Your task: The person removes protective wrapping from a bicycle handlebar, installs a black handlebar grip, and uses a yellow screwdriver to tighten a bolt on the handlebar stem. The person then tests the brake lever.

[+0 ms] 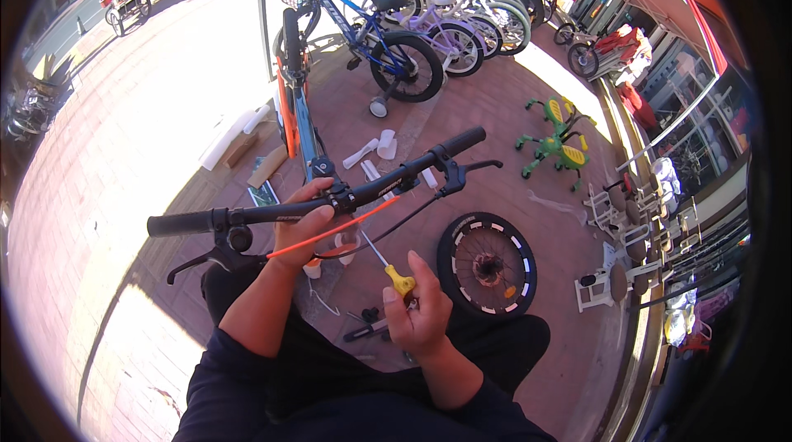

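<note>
A black bicycle handlebar [383, 184] runs slantwise before me, with rubber grips and brake levers at both ends. My left hand [301, 228] grips it at the stem clamp [340, 195], thumb on top near the clamp. Between the thumb and fingers of my right hand [421, 309] is a yellow-handled hex key or screwdriver [402, 281]. Its thin metal shaft points up-left toward the underside of the stem; whether the tip sits in a bolt is hidden. An orange cable housing [334, 228] and a black one [402, 222] loop below the bar. Beyond lies the blue and orange frame [300, 126].
A loose bicycle wheel [487, 264] lies on the paving at right. White foam wraps [387, 145] and cardboard [268, 166] litter the ground ahead. A blue bicycle [371, 33], a green-yellow ride-on toy [557, 143] and small chairs [609, 275] stand around. A metal post [262, 15] rises ahead.
</note>
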A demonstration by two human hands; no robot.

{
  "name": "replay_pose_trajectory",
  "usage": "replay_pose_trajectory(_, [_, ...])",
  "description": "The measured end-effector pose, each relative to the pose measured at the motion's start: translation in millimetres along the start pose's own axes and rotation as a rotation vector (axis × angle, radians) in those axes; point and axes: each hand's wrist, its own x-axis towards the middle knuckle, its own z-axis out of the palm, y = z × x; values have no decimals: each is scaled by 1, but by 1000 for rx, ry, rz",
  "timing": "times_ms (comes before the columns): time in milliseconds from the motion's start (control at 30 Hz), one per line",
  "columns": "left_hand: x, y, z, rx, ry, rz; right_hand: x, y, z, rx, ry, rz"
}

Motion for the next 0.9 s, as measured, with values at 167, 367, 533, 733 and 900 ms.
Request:
replay_pose_trajectory(167, [0,-1,1,11,0,3,-6,2,8,786,-240,352])
replay_pose_trajectory(367, [-1,2,-2,29,-1,14,5,12,-1,432,-120,213])
replay_pose_trajectory(533, [1,-4,-1,-9,-33,31,7,10,0,990,-140,479])
replay_pose_trajectory(733, [1,1,-3,30,-30,22,6,18,0,-84,-72,-327])
replay_pose_trajectory(900, [0,4,4,-28,-36,-5,-15,16,9,411,-158,159])
